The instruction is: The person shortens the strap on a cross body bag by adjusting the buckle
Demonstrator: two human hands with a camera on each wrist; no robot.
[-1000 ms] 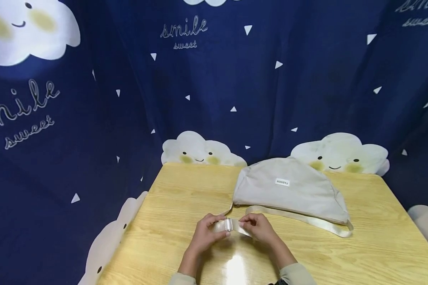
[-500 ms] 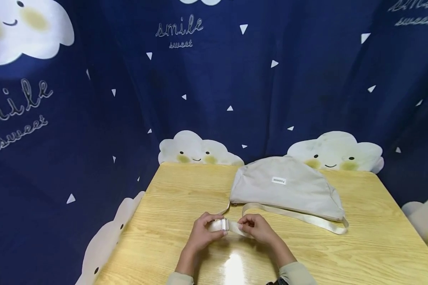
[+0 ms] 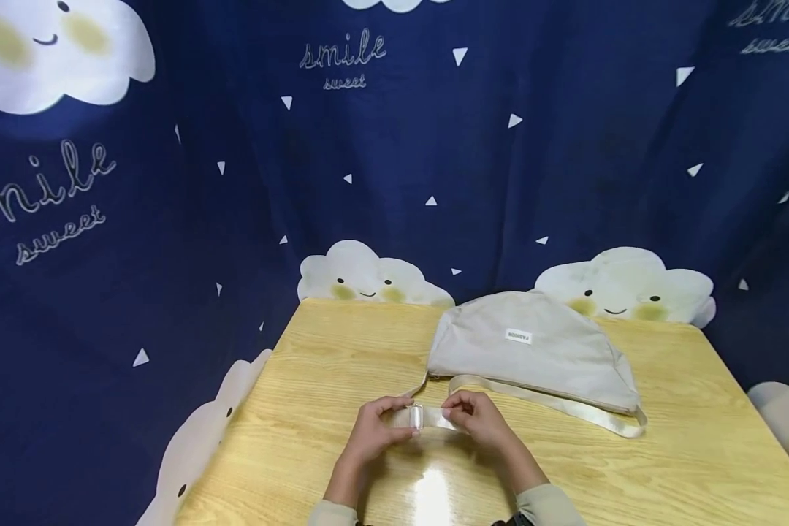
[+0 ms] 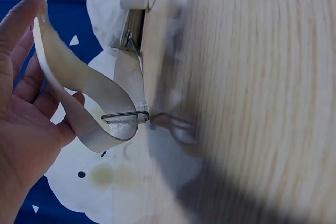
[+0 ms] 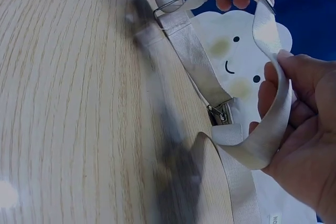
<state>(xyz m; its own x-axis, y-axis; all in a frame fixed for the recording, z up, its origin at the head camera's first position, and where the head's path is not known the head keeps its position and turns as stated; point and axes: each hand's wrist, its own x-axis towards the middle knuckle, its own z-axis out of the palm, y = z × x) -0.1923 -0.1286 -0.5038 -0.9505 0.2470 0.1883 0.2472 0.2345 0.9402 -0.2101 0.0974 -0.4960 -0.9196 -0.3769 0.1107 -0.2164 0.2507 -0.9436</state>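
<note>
A beige bag (image 3: 532, 354) with a small white label lies on the table, its long strap (image 3: 565, 408) trailing in front of it. At the near side of the bag, my left hand (image 3: 376, 429) holds the strap's metal slider (image 3: 416, 417) between thumb and fingers. A short way to the right, my right hand (image 3: 478, 418) pinches the webbing. In the left wrist view the strap loop (image 4: 100, 90) hangs from the left hand and passes through a metal ring (image 4: 125, 114). The right wrist view shows the strap (image 5: 270, 129) running across the right hand's fingers.
The wooden table (image 3: 289, 453) spreads out on both sides of the hands. Behind it hangs a dark blue curtain (image 3: 394, 146) with white clouds and triangles. The bag's metal zipper pull (image 5: 219, 113) shows beside the strap.
The stretch of strap between my hands lies more level than before, and the slider is slightly farther left. Both hands keep their hold. The bag stays put while the head view shifts slightly.
</note>
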